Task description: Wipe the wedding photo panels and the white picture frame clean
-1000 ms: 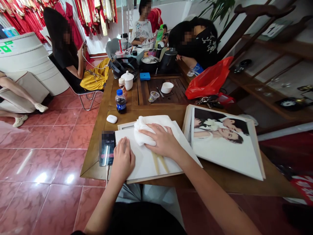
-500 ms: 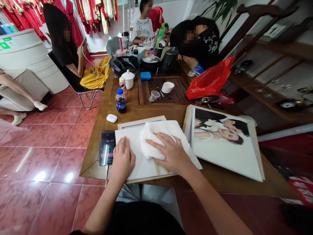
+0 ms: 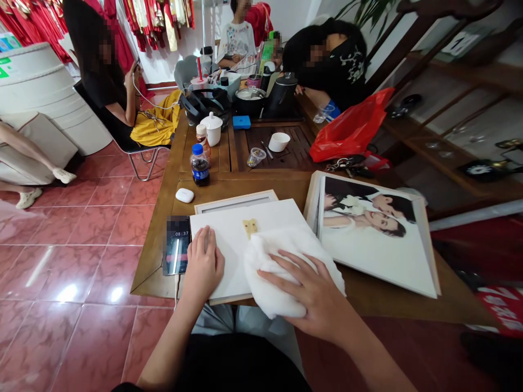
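Observation:
A white board [image 3: 229, 239] lies on the table in front of me, with a small tan bracket-like piece [image 3: 250, 227] near its middle. My left hand [image 3: 204, 261] rests flat on the board's left edge, fingers lying alongside each other. Under my right hand [image 3: 312, 288] is a fluffy white wad of cloth [image 3: 261, 272]. The spread fingers press into it and hold it over the board's right front part, and it hangs past the front edge. Another frame [image 3: 237, 201] shows partly from beneath the board's back edge.
Framed photo prints [image 3: 376, 250] lie to the right. Left of the board are a phone [image 3: 176, 247] with a cable and a white earbud case [image 3: 184, 195]. A dark drink bottle [image 3: 200, 166], a lidded cup [image 3: 211, 130] and a red plastic bag [image 3: 351, 128] stand farther back. Several people sit around.
My right hand has pulled the white wad toward me and to the right, uncovering the tan piece on the board. My left hand has stayed on the left edge.

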`<state>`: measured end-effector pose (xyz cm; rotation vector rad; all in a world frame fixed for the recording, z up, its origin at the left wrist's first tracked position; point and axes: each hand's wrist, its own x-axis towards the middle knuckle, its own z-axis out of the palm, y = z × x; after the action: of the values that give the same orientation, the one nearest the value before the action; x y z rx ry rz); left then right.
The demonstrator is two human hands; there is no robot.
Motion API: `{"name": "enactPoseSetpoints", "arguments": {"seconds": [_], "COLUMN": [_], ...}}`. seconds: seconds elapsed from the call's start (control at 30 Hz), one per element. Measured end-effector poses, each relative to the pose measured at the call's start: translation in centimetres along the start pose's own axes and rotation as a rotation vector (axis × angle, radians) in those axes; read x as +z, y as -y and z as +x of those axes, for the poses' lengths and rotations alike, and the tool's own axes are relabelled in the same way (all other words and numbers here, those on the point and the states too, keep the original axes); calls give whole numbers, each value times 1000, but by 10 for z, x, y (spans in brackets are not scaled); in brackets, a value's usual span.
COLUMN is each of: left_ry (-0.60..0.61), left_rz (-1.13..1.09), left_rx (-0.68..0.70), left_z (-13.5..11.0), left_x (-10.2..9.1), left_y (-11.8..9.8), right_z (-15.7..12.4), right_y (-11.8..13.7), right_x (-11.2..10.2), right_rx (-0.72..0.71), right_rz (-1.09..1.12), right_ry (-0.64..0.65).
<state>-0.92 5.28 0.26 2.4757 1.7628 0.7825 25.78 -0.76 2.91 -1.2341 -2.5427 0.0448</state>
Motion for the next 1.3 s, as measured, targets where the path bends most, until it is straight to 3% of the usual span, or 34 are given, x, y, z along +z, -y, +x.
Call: {"name": "enactPoseSetpoints", "arguments": {"seconds": [0.37,0.5,0.67,1.03,1.17,1.3], "left_ry": [18,22,15,13,19,39], "left_rz": [-7,3,11,-7,-6,15], "left_rx": [-7,-18,-20,-15,-12,-10], "left_z": [0,0,-1,0,0,1], "left_x": [0,-1,-1,-2,-1,-2], "left_y": [1,0,0,-1,0,0], "right_z": [79,89,68,-18,-20,1], "right_y": [-60,-68,-61,-15,-18,-32], "right_x": [8,10,11,2,1,1], "right_rx": [265,327,279,194,180,233], "right_rz": [-115,-119,-128,-121,-132,-176], "right_ry": [57,7,-41,-63,-66,-49]}}
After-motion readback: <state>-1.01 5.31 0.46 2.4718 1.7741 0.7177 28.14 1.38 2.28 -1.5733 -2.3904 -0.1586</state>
